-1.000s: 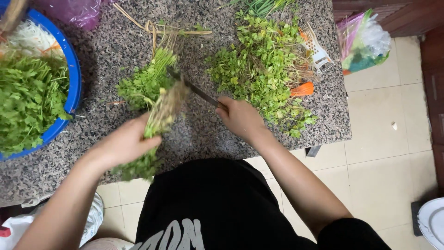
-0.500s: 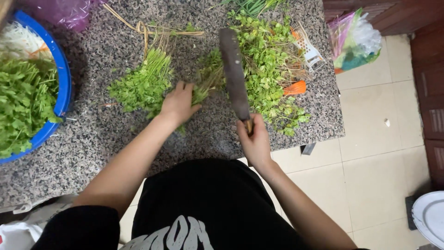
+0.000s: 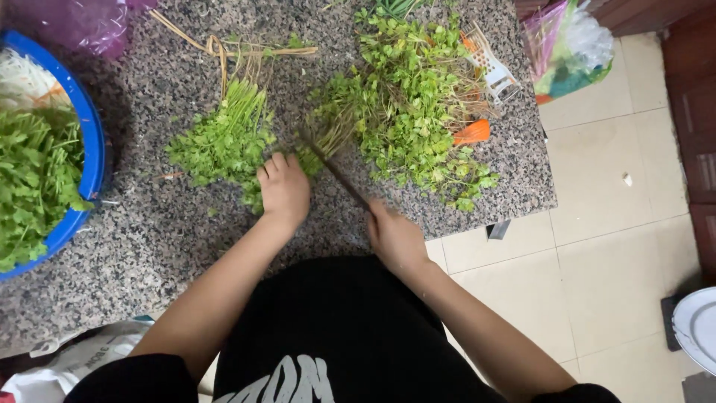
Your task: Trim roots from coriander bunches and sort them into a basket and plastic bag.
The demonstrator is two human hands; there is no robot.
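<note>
1. The knife (image 3: 335,173) is down now — half a second ago it stood raised over the herbs, blade flat to the camera. Its edge now lies across the stems at the near end of the right-hand herb pile (image 3: 406,112).
2. The right hand (image 3: 395,239) is clenched on the handle, at 5 o'clock from the blade.
3. The left hand (image 3: 283,188) has slid toward the person; its fingers curl down on the herbs at the cut, just at 9 o'clock of the blade.
4. The cut bunch (image 3: 224,142) lies at 10 o'clock of that hand, unmoved — as does the blue bowl (image 3: 91,142).
</note>
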